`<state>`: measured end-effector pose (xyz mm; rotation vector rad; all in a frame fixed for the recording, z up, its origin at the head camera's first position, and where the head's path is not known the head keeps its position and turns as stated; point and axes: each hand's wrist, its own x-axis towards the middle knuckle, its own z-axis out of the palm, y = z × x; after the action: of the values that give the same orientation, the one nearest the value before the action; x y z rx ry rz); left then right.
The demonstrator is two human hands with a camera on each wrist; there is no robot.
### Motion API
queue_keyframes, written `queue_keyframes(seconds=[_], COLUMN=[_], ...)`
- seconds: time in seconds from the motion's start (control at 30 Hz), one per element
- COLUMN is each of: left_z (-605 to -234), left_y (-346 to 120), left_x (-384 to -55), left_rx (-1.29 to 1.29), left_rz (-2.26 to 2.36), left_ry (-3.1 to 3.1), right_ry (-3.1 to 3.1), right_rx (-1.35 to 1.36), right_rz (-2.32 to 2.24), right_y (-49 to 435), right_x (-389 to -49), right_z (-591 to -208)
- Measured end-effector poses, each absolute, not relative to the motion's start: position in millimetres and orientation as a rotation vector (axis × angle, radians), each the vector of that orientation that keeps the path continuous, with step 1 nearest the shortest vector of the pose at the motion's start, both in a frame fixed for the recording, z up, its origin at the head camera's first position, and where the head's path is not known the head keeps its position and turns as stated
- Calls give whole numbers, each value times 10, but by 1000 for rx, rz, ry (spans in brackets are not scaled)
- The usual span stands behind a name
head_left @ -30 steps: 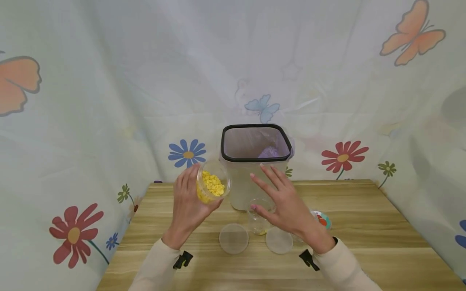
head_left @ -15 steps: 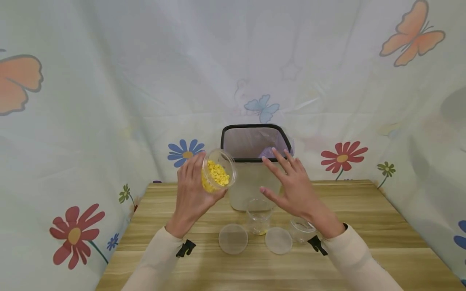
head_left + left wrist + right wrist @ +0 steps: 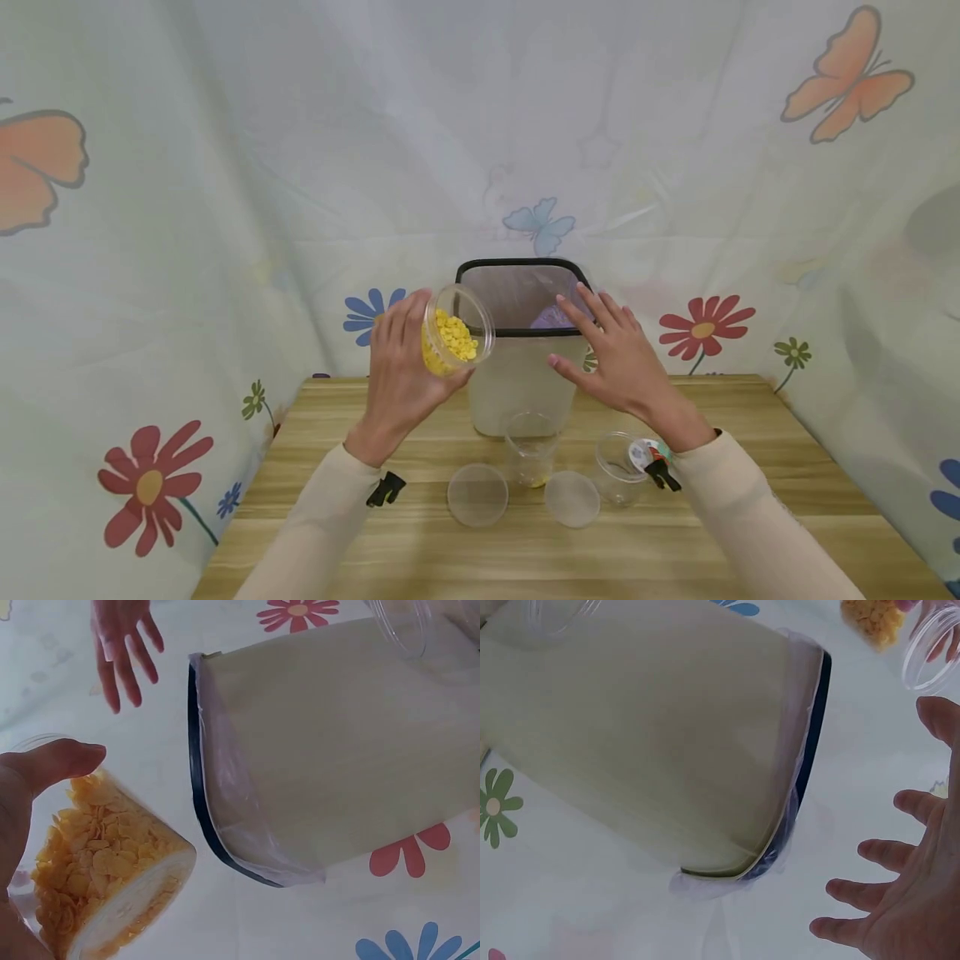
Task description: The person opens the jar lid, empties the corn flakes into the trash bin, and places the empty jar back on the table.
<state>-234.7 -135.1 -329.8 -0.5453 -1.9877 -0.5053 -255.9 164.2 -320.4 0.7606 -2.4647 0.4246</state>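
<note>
My left hand (image 3: 402, 371) grips a clear plastic jar (image 3: 486, 321), thumb on one side and fingers round the other. The jar is lidless and tilted, its mouth facing me and to the right. Yellow flakes (image 3: 105, 847) like cornflakes fill its lower part and lie against its side. To the right, my right hand (image 3: 618, 358) hovers with spread fingers, holding nothing. Behind and below both hands stands a pale bin (image 3: 517, 379) with a black rim and a purple liner. In the right wrist view, the right thumb (image 3: 936, 716) appears close to the jar's mouth.
On the wooden table (image 3: 375, 550) lie two round translucent lids, a left lid (image 3: 477, 496) and a right lid (image 3: 572, 500). A clear cup (image 3: 532, 450) with yellow bits at its bottom stands before the bin. Another clear container (image 3: 618, 479) is under my right wrist, beside a colourful round item (image 3: 649, 454).
My left hand has raised the jar and shifted it a little right, towards the bin. My right hand has moved up and right, with its fingers still spread.
</note>
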Motion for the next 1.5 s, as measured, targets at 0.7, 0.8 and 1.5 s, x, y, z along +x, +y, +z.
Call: queue_keyframes(seconds=[0.7,0.8,1.5], left_z=[-3017,-2987,-2907], left_y=[-1247,-1241,-1180], left_x=[-2557,-2588,-2860], left_rx=[-538,-540,-531], left_rz=[-477,-471,-498], left_ry=[-2028,-2017,-2067], right_ry=[-2636,-2644,-2779], right_rx=[643,623,418], right_rz=[609,664,840], right_y=[1820,1816,1873], right_x=[-3102,-3166,-3564], right_z=[-2984,-2966,-3106])
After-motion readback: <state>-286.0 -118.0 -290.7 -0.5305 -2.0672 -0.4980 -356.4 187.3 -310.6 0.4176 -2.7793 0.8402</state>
